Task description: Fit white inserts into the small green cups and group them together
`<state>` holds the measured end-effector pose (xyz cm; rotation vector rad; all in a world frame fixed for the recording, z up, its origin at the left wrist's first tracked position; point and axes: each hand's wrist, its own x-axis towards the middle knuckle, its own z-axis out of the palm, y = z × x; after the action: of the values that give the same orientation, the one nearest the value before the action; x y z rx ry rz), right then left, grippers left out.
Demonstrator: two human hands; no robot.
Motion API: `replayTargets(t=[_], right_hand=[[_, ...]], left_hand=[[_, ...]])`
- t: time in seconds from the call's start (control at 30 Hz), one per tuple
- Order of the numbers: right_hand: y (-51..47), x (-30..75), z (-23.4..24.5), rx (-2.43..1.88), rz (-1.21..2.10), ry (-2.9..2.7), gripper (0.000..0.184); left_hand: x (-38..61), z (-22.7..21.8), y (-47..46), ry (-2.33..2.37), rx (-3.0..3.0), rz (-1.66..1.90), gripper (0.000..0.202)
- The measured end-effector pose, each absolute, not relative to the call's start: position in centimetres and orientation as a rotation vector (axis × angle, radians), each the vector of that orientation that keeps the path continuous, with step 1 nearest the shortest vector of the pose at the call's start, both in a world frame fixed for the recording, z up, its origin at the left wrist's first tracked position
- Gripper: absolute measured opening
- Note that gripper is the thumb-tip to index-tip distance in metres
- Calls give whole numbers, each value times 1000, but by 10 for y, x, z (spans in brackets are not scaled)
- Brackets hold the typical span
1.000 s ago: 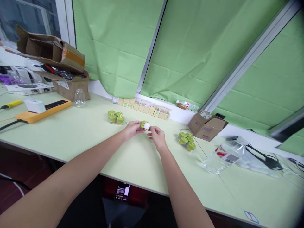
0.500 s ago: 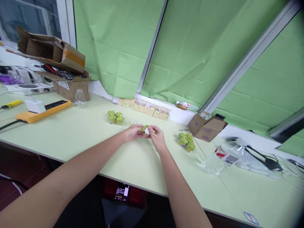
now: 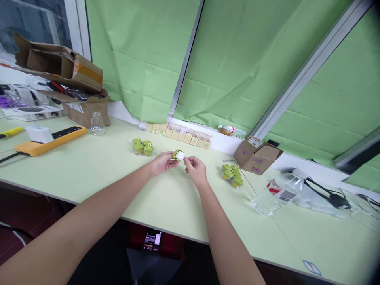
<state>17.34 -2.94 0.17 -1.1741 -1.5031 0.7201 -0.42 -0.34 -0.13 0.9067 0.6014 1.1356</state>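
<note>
My left hand pinches a small green and white piece just above the pale green table. My right hand sits right beside it, fingertips pinched at the white end of the same piece. A little group of green pieces stands on the table to the left of my hands. Another cluster of green pieces lies to the right.
A row of small tan boxes lines the back edge under the green blinds. A small cardboard box, a clear plastic bag and black cables lie at the right. At left are an orange power strip, a glass bulb and open cartons.
The hands closed together around the piece half a second ago and have now drawn slightly apart, lifting the piece a little; the view has shifted slightly.
</note>
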Motion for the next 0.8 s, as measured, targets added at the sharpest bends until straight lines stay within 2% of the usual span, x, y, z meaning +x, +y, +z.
replayTargets(t=[0.1,0.33,0.47,0.7,0.8], right_hand=[[-28,172,1,-1204,750,-1454,40],[-37,166,10,-1183,1037,-1375,45],[-37,163,6,-1191,1086,-1475,45],[-33,167,-1,-1075,1105,-1578,45],[-29,169,-3,-1089,1084,-1452,44]], left_hand=[[-3,-3,1,734,974,1192,20],[4,-15,3,980,1524,1302,19],[3,-17,1,1045,1855,1425,11],[2,-12,-1,1054,2001,1357,20],[-7,-8,1,1126,2042,1497,19]])
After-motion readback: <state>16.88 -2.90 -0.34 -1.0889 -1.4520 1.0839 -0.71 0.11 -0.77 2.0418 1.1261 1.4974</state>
